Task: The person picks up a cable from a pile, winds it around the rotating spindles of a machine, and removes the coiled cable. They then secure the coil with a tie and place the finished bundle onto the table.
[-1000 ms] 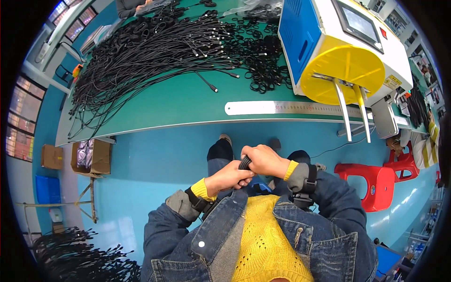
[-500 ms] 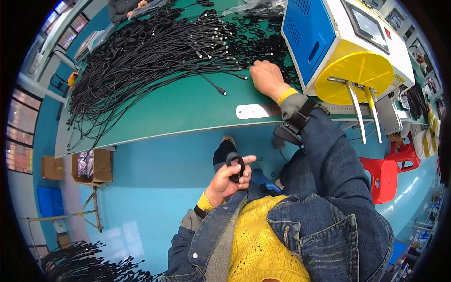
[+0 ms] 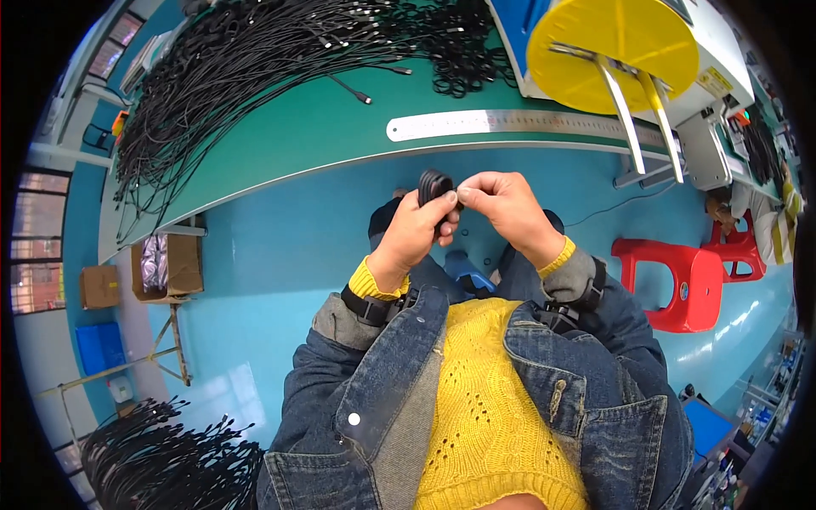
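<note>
In front of my body, over the floor just off the table's near edge, my left hand (image 3: 408,229) is closed around a coiled black cable (image 3: 433,185), its loops standing up above the fingers. Beside it on the right, my right hand (image 3: 512,212) pinches thumb and forefinger together at the coil's side. Whatever is between those fingertips is too small and covered to make out. Both hands nearly touch at the thumbs.
On the green table (image 3: 289,157) lie a heap of black cables (image 3: 229,93), a pile of small black rings (image 3: 463,64) and a steel ruler (image 3: 484,124). A machine with a yellow disc (image 3: 608,55) stands at right, red stools (image 3: 680,285) below. More cables (image 3: 170,463) hang lower left.
My right hand has left the pile of black rings on the table and come back to the coil. My left hand has risen slightly with the coil. The view has shifted.
</note>
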The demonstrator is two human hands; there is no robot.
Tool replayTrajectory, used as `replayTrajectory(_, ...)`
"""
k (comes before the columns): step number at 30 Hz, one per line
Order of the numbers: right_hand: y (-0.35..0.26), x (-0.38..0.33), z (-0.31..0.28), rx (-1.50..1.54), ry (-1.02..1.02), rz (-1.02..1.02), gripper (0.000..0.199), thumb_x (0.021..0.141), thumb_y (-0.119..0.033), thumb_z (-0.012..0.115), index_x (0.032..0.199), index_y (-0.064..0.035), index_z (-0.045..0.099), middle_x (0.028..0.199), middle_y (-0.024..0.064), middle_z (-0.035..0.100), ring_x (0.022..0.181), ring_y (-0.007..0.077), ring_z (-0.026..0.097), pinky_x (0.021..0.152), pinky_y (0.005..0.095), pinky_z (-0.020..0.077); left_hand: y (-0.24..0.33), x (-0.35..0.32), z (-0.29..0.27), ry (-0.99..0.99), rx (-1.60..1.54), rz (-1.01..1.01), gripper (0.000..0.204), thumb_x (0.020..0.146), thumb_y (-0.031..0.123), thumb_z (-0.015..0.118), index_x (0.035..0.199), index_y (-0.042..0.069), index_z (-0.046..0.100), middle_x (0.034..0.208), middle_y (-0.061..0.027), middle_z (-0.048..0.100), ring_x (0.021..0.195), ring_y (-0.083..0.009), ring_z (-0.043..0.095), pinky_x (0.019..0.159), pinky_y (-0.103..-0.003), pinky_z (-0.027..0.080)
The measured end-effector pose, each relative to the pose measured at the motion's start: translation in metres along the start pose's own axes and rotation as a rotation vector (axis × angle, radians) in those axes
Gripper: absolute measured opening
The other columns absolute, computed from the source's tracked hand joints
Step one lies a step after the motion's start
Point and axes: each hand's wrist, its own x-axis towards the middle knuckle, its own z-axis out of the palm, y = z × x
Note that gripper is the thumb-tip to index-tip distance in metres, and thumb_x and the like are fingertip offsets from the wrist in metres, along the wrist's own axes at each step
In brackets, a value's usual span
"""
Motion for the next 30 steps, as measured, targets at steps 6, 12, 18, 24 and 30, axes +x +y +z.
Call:
replayTrajectory(6, 0.003, -0.058, -0.029, 0.587, -0.169, 0.246, 0.015, 0.088, -0.011, 0.053, 0.093, 0.0011, 0.061, 0.069, 0.0009, 0.059, 0.063, 0.0055, 0.053, 0.056, 0.0213, 0.045, -0.011, 0.0, 0.018, 0.058, 0.202, -0.061, 0.017, 0.087, 0.02, 0.054, 0.086, 0.002, 0.054, 0.065, 0.0008, 0.049, 0.052, -0.0054, 0.043, 0.043, -0.019, 0.036)
replayTrajectory(12, 0.0, -0.066, -0.059, 0.22, -0.167, 0.254, 0.017, 0.086, -0.013, 0.055, 0.098, -0.0007, 0.057, 0.078, 0.0024, 0.058, 0.063, 0.0075, 0.054, 0.051, 0.0182, 0.0441, -0.015, 0.003, 0.045, -0.073, 0.293, -0.187, 0.014, 0.087, 0.016, 0.054, 0.086, 0.002, 0.053, 0.067, -0.0008, 0.049, 0.053, -0.0061, 0.043, 0.043, -0.02, 0.035)
replayTrajectory(18, -0.034, -0.051, -0.067, -0.338, -0.25, -0.003, 0.026, 0.08, -0.01, 0.059, 0.105, -0.0031, 0.055, 0.08, 0.0034, 0.058, 0.065, 0.0086, 0.056, 0.049, 0.0178, 0.0438, -0.016, 0.002, 0.051, -0.14, 0.322, -0.316, 0.012, 0.083, 0.012, 0.057, 0.085, 0.001, 0.054, 0.066, -0.0003, 0.048, 0.052, -0.0064, 0.043, 0.042, -0.02, 0.034)
replayTrajectory(24, -0.017, -0.037, -0.049, -0.751, -0.48, -0.208, 0.031, 0.077, -0.009, 0.06, 0.106, -0.0036, 0.053, 0.079, 0.0032, 0.058, 0.067, 0.0098, 0.056, 0.047, 0.0186, 0.042, -0.024, -0.001, 0.044, -0.195, 0.413, -0.33, 0.025, 0.075, 0.007, 0.059, 0.098, 0.0, 0.052, 0.068, -0.0007, 0.047, 0.051, -0.0067, 0.041, 0.042, -0.02, 0.031)
replayTrajectory(30, 0.019, -0.053, -0.049, 0.6, -0.152, 0.361, 0.015, 0.082, -0.012, 0.053, 0.094, -0.0025, 0.051, 0.075, 0.0045, 0.058, 0.061, 0.0099, 0.056, 0.047, 0.0227, 0.0405, -0.015, -0.015, 0.031, -0.156, 0.032, -0.12, 0.037, 0.069, 0.003, 0.062, 0.103, 0.001, 0.048, 0.072, -0.0005, 0.047, 0.053, -0.0066, 0.042, 0.044, -0.02, 0.032)
